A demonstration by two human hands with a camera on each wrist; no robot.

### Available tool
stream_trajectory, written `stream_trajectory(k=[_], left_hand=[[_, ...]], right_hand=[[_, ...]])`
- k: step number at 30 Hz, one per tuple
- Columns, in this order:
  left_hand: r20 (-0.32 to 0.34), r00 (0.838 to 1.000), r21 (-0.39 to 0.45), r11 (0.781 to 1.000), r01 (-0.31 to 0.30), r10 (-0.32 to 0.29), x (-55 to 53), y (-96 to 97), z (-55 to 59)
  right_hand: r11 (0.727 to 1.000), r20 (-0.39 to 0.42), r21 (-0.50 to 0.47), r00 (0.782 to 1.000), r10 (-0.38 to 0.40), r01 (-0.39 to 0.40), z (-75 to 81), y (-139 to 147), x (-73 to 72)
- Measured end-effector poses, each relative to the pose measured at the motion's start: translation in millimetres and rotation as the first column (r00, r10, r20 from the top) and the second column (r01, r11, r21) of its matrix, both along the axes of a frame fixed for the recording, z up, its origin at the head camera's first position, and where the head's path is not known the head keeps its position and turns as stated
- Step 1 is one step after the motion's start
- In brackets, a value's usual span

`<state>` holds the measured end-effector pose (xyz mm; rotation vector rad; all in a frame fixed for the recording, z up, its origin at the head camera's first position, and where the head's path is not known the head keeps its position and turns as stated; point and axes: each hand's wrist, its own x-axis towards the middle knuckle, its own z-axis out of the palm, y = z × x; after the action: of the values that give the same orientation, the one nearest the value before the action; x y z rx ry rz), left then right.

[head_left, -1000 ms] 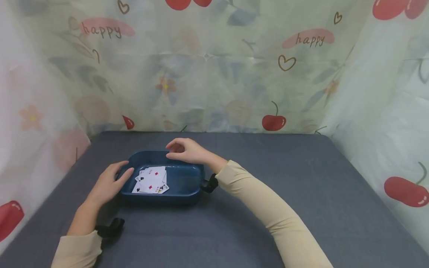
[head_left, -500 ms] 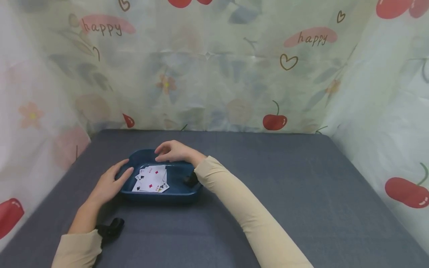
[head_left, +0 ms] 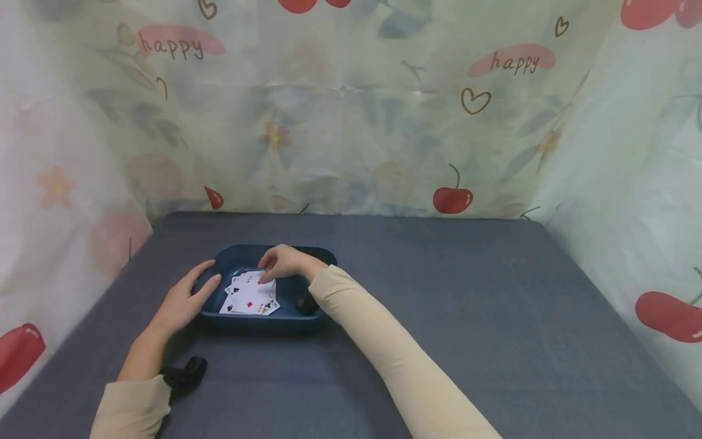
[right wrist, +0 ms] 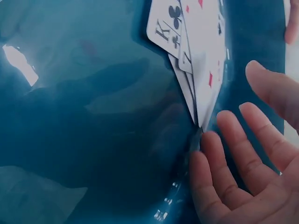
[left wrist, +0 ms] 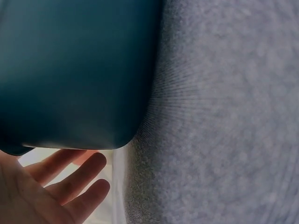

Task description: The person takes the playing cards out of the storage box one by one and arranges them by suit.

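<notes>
A dark blue rectangular tub [head_left: 269, 324] stands on the left half of the table. Inside it, toward the left, lies a loose pile of playing cards [head_left: 247, 297], face up; a diamond card is on top and a king of clubs [right wrist: 163, 29] sticks out. My left hand [head_left: 183, 300] rests at the tub's left end, thumb and forefinger by the rim, the other fingers [left wrist: 84, 179] extended along the outside. Over the pile's right side hovers my right hand [head_left: 286, 262], fingers slightly bent and spread near the cards' edge in the right wrist view, nothing between them.
Dark grey cloth covers the table [head_left: 466, 317]. A patterned curtain [head_left: 351, 122] with cherries and the word "happy" hangs behind and along both sides. Black wrist cameras sit at the left wrist [head_left: 186, 375] and right wrist [head_left: 307, 305].
My right hand has moved left and down from above the tub's far rim to the cards. The left hand stays by the tub, and the cards lie as before.
</notes>
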<state>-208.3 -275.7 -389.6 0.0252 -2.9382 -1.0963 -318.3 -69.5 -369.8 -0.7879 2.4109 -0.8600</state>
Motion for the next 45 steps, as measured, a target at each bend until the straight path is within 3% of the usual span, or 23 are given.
stream_trajectory(k=[8, 15, 27, 38, 45], left_hand=[[0.023, 1.000, 0.006, 1.000, -0.006, 0.005, 0.4, 0.6, 0.9], [0.014, 1.000, 0.007, 1.000, 0.005, -0.005, 0.7, -0.8, -0.2], [0.007, 1.000, 0.008, 1.000, 0.018, -0.018, 1.3, -1.7, 1.3], [-0.018, 1.000, 0.006, 1.000, 0.025, -0.025, 1.6, -1.5, 0.5], [-0.021, 1.000, -0.003, 1.000, 0.017, -0.017, 1.1, -0.9, -0.1]], right_hand=[[0.996, -0.097, 0.083, 0.995, -0.034, 0.042, -4.3, -6.3, 6.4], [0.977, -0.186, 0.208, 0.983, -0.004, 0.044, -4.6, -10.8, 13.1], [0.979, -0.083, 0.199, 0.996, -0.028, 0.044, -5.4, -8.5, 11.9], [0.997, 0.041, 0.034, 0.997, 0.068, -0.069, 5.4, 4.1, 1.5], [0.998, 0.115, -0.060, 0.993, -0.010, 0.017, 24.5, 12.8, 0.6]])
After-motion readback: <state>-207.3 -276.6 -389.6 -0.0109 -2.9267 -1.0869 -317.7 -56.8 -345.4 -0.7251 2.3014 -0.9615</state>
